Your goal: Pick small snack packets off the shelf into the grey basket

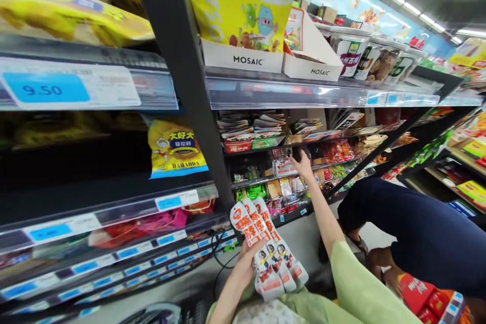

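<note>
My left hand [248, 258] is closed around a fanned bunch of snack packets [271, 263], white with orange-red lettering and small cartoon figures. They are held low, in front of my body. My right arm, in a light green sleeve, stretches forward to a middle shelf. There my right hand [302, 166] is at the front of a compartment, thumb and forefinger apart, beside a white-and-red packet [284, 166]. Its other fingers are partly hidden, and whether it touches that packet is hard to make out.
Above are stacked flat packets [269, 124] and a yellow MOSAIC nut bag [243, 10]. A yellow sunflower-seed bag [176, 147] stands left of the black shelf post [190, 71]. Close on my right, a person in dark blue [421, 228] bends over, by a red box [421, 291].
</note>
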Motion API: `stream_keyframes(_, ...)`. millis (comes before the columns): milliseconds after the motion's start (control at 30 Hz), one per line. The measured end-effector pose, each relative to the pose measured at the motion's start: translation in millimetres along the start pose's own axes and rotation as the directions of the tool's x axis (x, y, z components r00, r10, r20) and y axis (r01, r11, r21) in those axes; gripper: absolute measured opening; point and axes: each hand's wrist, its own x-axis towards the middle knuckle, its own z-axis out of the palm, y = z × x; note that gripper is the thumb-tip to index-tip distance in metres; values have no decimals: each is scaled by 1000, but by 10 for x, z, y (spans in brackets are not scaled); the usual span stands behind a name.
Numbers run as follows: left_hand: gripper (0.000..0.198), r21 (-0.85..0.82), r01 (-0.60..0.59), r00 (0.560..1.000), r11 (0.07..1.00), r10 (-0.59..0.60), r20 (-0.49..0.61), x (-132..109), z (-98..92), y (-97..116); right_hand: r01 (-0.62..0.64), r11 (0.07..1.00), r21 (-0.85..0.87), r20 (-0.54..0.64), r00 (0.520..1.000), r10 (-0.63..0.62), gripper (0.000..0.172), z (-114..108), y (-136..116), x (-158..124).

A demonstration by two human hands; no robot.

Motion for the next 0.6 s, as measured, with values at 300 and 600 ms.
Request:
stream_keyframes(300, 52, 15, -81, 997, 997, 81, 11, -21, 113, 55, -276, 956, -98, 941, 286, 179, 51, -380, 41, -1941)
stream_keyframes(600, 49, 1, -75, 997, 997, 75, -4, 42, 99, 16, -555, 829, -70, 739, 530, 417, 71, -378, 246, -2729)
